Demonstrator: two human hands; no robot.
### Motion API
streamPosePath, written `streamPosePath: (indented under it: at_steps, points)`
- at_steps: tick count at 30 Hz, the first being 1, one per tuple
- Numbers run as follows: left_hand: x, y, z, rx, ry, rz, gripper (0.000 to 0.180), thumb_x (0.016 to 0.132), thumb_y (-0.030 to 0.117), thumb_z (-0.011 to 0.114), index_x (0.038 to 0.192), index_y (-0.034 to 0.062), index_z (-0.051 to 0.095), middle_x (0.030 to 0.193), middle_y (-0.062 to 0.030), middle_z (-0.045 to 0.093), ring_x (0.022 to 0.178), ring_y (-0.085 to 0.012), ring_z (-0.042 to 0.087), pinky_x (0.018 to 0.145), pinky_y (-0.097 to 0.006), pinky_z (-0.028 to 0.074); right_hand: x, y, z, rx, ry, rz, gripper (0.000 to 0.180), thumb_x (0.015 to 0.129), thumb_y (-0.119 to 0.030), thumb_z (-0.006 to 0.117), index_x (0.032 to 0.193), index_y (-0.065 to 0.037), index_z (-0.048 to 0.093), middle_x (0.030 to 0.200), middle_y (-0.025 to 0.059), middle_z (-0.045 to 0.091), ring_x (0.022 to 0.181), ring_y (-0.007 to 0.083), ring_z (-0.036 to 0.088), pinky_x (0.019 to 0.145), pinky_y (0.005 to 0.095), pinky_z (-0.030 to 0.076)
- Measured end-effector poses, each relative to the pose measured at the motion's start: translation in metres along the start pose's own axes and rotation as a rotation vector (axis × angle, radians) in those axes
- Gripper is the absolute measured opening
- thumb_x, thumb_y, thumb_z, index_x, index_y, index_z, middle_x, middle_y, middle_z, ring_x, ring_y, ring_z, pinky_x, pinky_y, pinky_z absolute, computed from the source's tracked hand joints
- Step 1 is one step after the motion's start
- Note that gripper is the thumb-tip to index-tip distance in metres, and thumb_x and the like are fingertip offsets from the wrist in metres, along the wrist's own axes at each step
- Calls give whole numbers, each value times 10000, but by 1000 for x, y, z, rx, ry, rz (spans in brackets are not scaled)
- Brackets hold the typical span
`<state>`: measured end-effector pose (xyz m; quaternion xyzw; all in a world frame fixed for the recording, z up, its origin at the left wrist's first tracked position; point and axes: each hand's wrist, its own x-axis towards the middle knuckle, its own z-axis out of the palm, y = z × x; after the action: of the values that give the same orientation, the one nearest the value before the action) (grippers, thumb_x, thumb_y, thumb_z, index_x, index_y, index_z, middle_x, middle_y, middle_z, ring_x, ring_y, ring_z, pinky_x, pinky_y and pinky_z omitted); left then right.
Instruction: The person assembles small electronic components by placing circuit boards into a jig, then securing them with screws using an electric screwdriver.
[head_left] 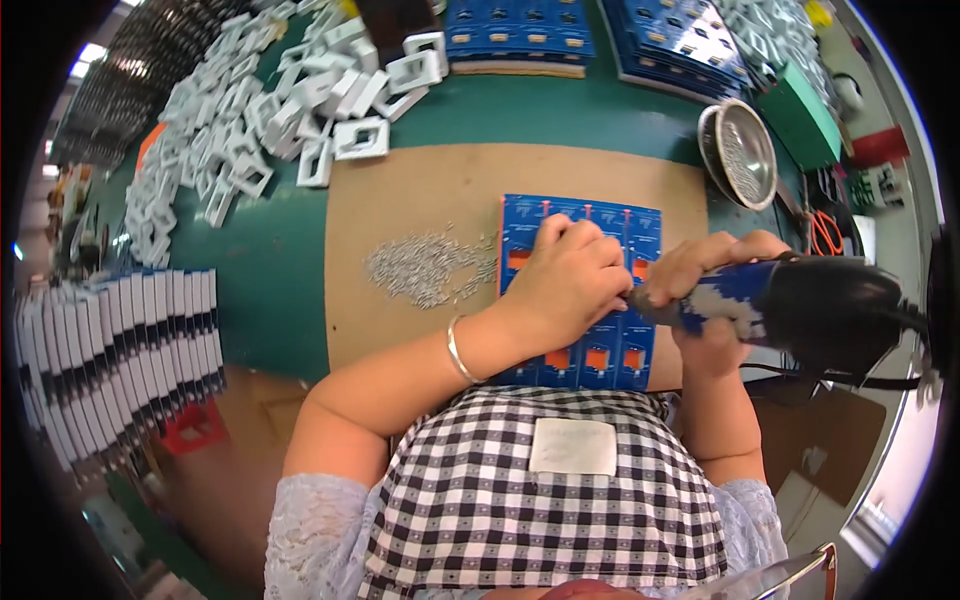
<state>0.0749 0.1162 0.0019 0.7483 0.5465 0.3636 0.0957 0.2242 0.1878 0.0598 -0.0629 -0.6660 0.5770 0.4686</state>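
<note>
A blue panel (520,215) with orange-filled openings lies on a brown board, close to my checked apron. My right hand (715,265) is wrapped round a corded power screwdriver (820,305), blue, grey and black, held nearly level with its tip toward the panel. My left hand (575,275) is over the panel, fingers curled together, its fingertips by the tool's tip. Whatever those fingers pinch is too small or hidden to name. A pile of small silvery screws (425,268) lies on the board, left of the panel.
White plastic frames (360,138) are heaped at the back left. Stacked blue panels (520,35) stand at the back. Metal bowls (748,155) stand at the back right, near a green box (803,115). Rows of white-edged pieces (120,350) stand at left. The brown board (350,200) covers part of the green table.
</note>
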Motion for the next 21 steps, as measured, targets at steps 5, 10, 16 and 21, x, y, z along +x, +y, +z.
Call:
streamPosePath:
  at_steps: [5, 10, 16, 21]
  points:
    - [-6, 0, -33, -7, -30, 6, 223, 741, 204, 765, 943, 157, 684, 976, 6, 621, 1013, -215, 560, 952, -435, 343, 4, 1, 4, 119, 100, 70, 593, 810, -332, 792, 1182, -74, 408, 790, 100, 583, 686, 197, 607, 597, 278, 515]
    - [-56, -59, -104, 382, 152, -244, 175, 762, 96, 724, 933, 131, 721, 875, -23, 655, 855, -229, 601, 837, -407, 413, 12, 14, -25, 274, -155, -2, 711, 816, -436, 714, 1306, -53, 368, 801, 83, 541, 630, 193, 567, 590, 329, 468]
    - [-87, -74, -122, 528, -11, -245, 166, 756, 87, 727, 914, 137, 725, 844, 8, 645, 804, -210, 597, 789, -373, 394, 15, 21, -34, 336, 56, 68, 693, 845, -444, 639, 1332, -34, 366, 777, 91, 531, 611, 197, 569, 578, 323, 485]
    - [-86, -74, -124, 591, -68, -198, 125, 753, 91, 727, 864, 137, 690, 834, 11, 635, 808, -194, 591, 794, -359, 381, 9, 20, -36, 364, 59, -8, 700, 848, -431, 632, 1344, -26, 350, 784, 112, 548, 622, 217, 595, 589, 340, 516]
